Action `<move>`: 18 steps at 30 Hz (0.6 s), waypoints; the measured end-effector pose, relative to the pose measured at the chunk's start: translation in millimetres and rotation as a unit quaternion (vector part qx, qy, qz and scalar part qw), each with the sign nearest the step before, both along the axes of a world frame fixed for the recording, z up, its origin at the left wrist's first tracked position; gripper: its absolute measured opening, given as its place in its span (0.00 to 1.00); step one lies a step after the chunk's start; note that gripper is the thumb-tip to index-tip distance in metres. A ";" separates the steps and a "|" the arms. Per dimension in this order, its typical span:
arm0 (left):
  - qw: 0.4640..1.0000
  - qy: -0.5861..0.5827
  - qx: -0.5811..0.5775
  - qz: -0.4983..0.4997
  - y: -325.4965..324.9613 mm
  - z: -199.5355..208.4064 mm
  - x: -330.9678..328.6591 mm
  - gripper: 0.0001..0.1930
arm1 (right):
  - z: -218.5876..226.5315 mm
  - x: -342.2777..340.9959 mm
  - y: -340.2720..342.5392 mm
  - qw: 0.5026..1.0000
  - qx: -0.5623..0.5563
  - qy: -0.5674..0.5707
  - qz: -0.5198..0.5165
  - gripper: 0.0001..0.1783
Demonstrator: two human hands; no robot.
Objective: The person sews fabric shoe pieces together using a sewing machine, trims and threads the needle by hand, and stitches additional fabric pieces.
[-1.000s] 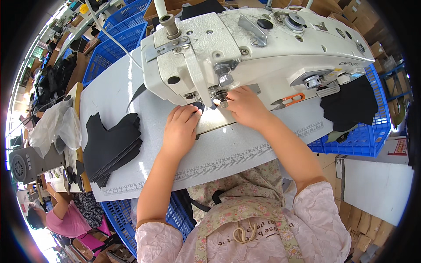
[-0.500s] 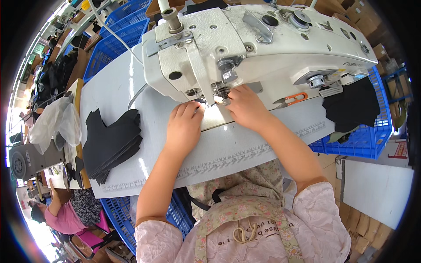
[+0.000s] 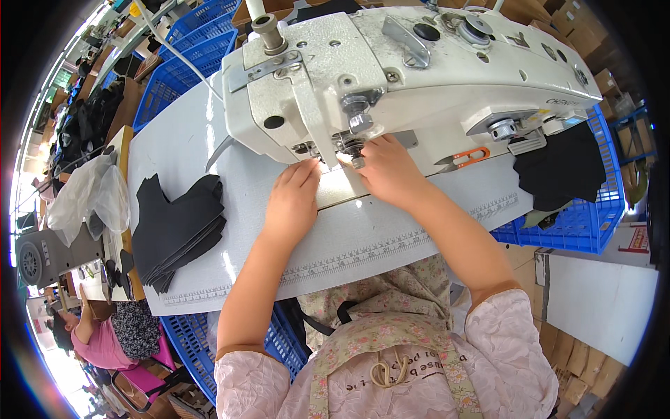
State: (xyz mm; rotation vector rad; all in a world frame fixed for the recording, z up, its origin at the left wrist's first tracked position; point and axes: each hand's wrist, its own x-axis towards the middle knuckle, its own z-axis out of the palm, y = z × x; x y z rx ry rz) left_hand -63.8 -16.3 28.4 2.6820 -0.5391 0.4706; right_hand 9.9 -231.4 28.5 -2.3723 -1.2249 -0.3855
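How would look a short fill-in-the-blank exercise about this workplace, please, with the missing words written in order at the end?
1. The left hand and the right hand are both near the needle area of a white ____ machine.
2. A fanned stack of black pieces lies on the person's ____ side of the table.
3. The handle of the snips is ____.
4. The crate at the table's right end is ____.

Missing words: sewing; left; orange; blue.
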 end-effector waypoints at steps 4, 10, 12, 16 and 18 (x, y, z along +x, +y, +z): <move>1.000 0.005 0.026 0.014 -0.9 1.2 1.1 0.18 | -0.1 1.9 2.8 1.000 0.001 0.002 -0.015 0.05; 0.999 0.009 0.041 0.031 -5.2 7.9 1.4 0.21 | 3.9 3.6 4.6 0.999 -0.029 0.021 -0.032 0.06; 0.999 0.015 0.041 0.033 -5.7 8.0 1.7 0.21 | 3.2 3.8 4.6 0.999 -0.025 0.018 -0.034 0.06; 0.998 0.004 0.052 0.045 -5.2 3.9 0.2 0.19 | 2.5 3.9 6.2 0.999 -0.012 0.031 -0.037 0.06; 0.998 0.009 0.041 0.040 -4.0 3.5 0.2 0.19 | 1.8 3.8 6.8 0.999 -0.002 0.032 -0.036 0.06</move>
